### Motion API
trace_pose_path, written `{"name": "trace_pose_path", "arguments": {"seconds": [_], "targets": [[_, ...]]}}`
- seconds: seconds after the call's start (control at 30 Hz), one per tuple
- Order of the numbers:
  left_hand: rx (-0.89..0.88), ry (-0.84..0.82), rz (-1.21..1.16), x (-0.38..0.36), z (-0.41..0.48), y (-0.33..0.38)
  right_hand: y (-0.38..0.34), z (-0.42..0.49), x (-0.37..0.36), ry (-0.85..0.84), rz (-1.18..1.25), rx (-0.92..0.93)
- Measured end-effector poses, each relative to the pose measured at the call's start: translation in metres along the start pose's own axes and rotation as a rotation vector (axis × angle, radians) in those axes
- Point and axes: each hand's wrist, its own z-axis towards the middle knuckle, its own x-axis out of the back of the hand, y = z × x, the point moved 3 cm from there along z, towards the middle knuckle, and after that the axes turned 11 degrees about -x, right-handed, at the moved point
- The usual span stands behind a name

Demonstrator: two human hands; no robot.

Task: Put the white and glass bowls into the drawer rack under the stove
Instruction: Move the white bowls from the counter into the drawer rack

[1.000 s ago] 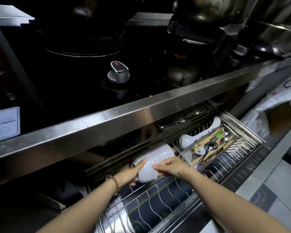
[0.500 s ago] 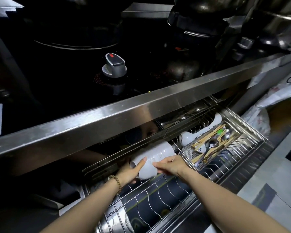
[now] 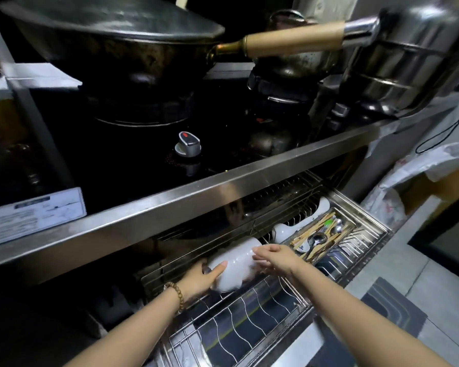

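Observation:
A stack of white bowls (image 3: 236, 263) lies on its side in the pulled-out wire drawer rack (image 3: 249, 321) under the stove. My left hand (image 3: 200, 279) cups the near end of the stack, thumb on the bowl's side. My right hand (image 3: 274, 258) rests on the stack's right side with fingers loosely spread. More white dishes (image 3: 284, 230) stand further right in the rack. No glass bowl is visible.
A cutlery tray (image 3: 321, 235) with chopsticks and spoons sits at the rack's right. The steel counter edge (image 3: 196, 192) overhangs the drawer. Above stand a wok (image 3: 112, 46) with a wooden handle, a stove knob (image 3: 188, 144) and a steel pot (image 3: 414, 54).
The camera tilted up, showing the wok and pots. My right hand's fingers loosened on the bowls and shifted slightly right; my left hand stays on the stack.

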Motion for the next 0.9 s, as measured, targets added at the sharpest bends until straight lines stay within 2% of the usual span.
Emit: {"name": "trace_pose_path", "arguments": {"seconds": [0.17, 0.27, 0.43, 0.7, 0.9], "targets": [[-0.126, 0.0, -0.01, 0.01, -0.034, 0.051, -0.007, -0.061, 0.018, 0.01, -0.025, 0.109], [-0.219, -0.044, -0.019, 0.014, -0.06, 0.087, -0.015, -0.1, 0.031, 0.018, 0.048, 0.164], [-0.473, -0.079, 0.063, 0.038, -0.122, 0.167, -0.052, -0.172, 0.034, 0.131, -0.045, 0.398], [-0.895, 0.159, 0.137, 0.146, -0.242, 0.29, -0.146, -0.285, -0.03, 0.082, -0.109, 0.763], [-1.009, 0.39, 0.344, 0.242, -0.315, 0.324, -0.211, -0.336, -0.103, -0.035, -0.172, 0.956]]}}
